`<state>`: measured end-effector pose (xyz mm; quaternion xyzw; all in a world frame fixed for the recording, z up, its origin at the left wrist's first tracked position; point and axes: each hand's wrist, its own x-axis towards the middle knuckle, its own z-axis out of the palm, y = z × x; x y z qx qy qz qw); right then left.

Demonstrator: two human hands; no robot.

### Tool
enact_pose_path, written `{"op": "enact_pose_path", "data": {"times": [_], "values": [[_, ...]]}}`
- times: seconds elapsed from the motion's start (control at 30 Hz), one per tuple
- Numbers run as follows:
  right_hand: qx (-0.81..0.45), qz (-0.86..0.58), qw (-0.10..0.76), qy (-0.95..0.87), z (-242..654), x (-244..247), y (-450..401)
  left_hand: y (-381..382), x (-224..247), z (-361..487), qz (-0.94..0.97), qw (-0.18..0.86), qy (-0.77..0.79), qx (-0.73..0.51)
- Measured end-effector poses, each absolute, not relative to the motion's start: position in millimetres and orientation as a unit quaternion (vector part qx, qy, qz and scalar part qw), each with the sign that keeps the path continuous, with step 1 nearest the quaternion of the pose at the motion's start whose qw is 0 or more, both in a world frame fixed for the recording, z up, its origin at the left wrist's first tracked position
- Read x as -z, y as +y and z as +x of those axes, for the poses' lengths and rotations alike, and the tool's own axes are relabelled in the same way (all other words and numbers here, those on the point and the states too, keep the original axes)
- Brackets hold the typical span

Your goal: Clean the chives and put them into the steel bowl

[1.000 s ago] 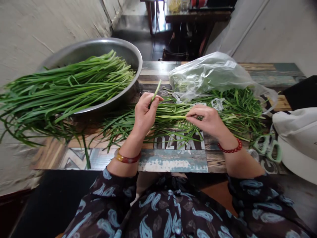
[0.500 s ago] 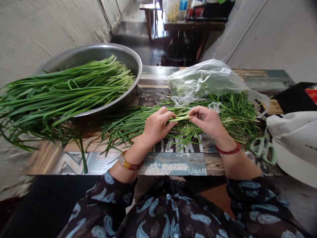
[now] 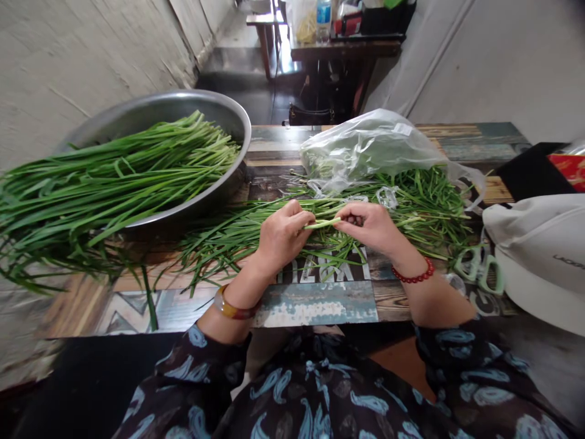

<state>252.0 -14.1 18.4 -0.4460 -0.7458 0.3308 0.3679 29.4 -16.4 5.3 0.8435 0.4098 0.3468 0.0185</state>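
Note:
Pale stalk ends of garlic chives (image 3: 324, 224) stretch between my two hands above the table. My left hand (image 3: 284, 236) is closed around the stalks, just short of their pale ends. The fingertips of my right hand (image 3: 369, 227) pinch the tips of those ends. Beneath and behind both hands lies a loose spread of chives (image 3: 223, 235), its leaves pointing left. To the right, more green trimmings (image 3: 425, 201) are heaped near my right hand. A big metal basin (image 3: 244, 131) at the left holds a thick pile of long chives (image 3: 137, 164) that hangs over its rim.
A clear plastic bag (image 3: 370, 146) with greens inside lies behind my hands. Light green scissors (image 3: 491, 274) rest at the right beside a white cap (image 3: 539, 244). A black item (image 3: 525, 167) stands behind the cap. Farther off, another table (image 3: 347, 52) carries a water bottle (image 3: 323, 21).
The view has shifted slightly, so most things sit a little further left. Both hands keep hold of the stalks, and the pale ends between them show more plainly.

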Motion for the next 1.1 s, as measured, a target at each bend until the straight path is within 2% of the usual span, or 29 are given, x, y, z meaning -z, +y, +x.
{"op": "enact_pose_path", "data": {"times": [0.17, 0.43, 0.87, 1.0, 1.1], "values": [[-0.274, -0.445, 0.400, -0.753, 247.5, -15.3, -14.6, -17.4, -4.8, 30.3, 0.851, -0.007, 0.396, -0.346], [-0.324, -0.512, 0.428, -0.670, 240.2, -12.8, -15.4, -24.2, -9.4, 35.0, 0.874, -0.124, 0.380, -0.277], [-0.344, -0.533, 0.444, -0.633, 234.1, -7.3, -18.5, -27.3, -10.8, 38.7, 0.868, -0.158, 0.388, -0.266], [-0.329, -0.545, 0.482, -0.602, 248.0, -0.3, -9.2, -25.9, -9.8, 36.1, 0.866, -0.132, 0.383, -0.294], [-0.309, -0.540, 0.505, -0.598, 265.2, -0.3, -0.2, -21.9, -10.1, 32.4, 0.847, -0.046, 0.399, -0.349]]}}
